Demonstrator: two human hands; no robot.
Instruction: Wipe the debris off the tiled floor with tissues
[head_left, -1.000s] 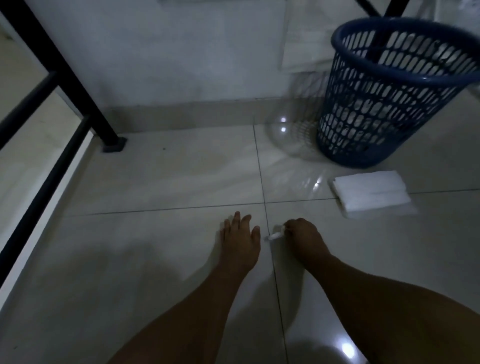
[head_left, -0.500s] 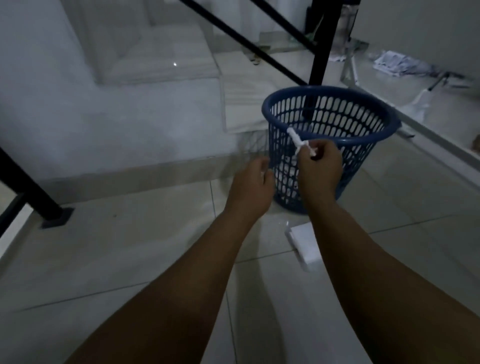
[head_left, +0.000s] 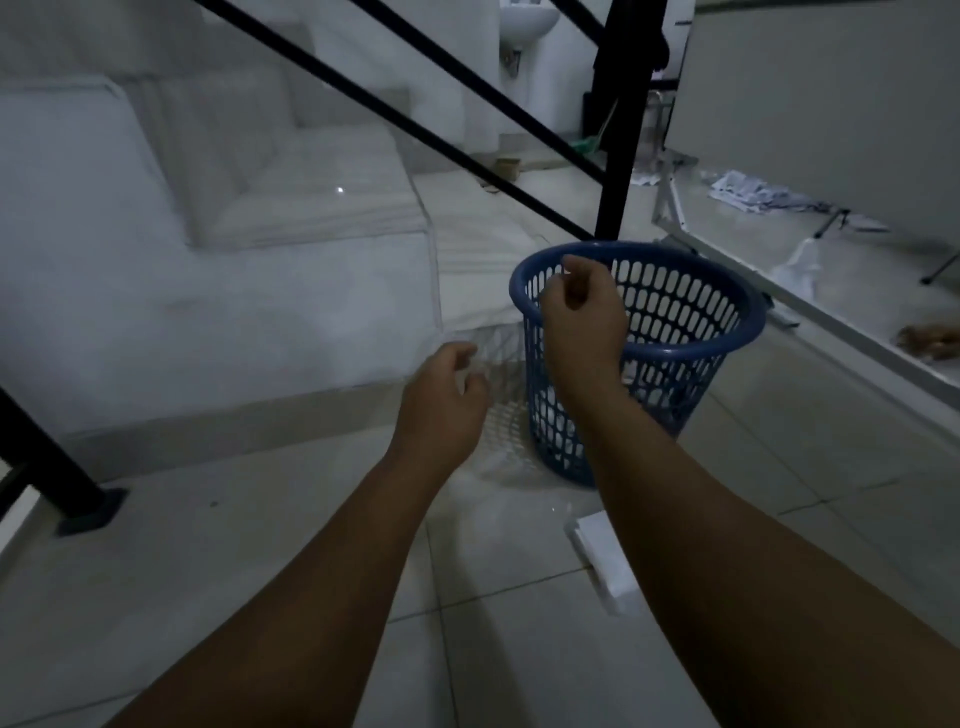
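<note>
Both hands were up and empty as far as I could see. Right hand sat over the near rim of the bin, fingers loosely curled, nothing visible between them, which fits a drop into the bin, though I couldn't make out a tissue inside through the mesh. Left hand hung left of the bin, above the floor, half-curled, gripping nothing. Tissue stack lay on the tiles just in front of the bin, partly hidden by the right forearm; parked close so fetch and dump are one reach. One dark speck sat near the rail post, likely still to wipe. Too dim to judge the other tiles.
</note>
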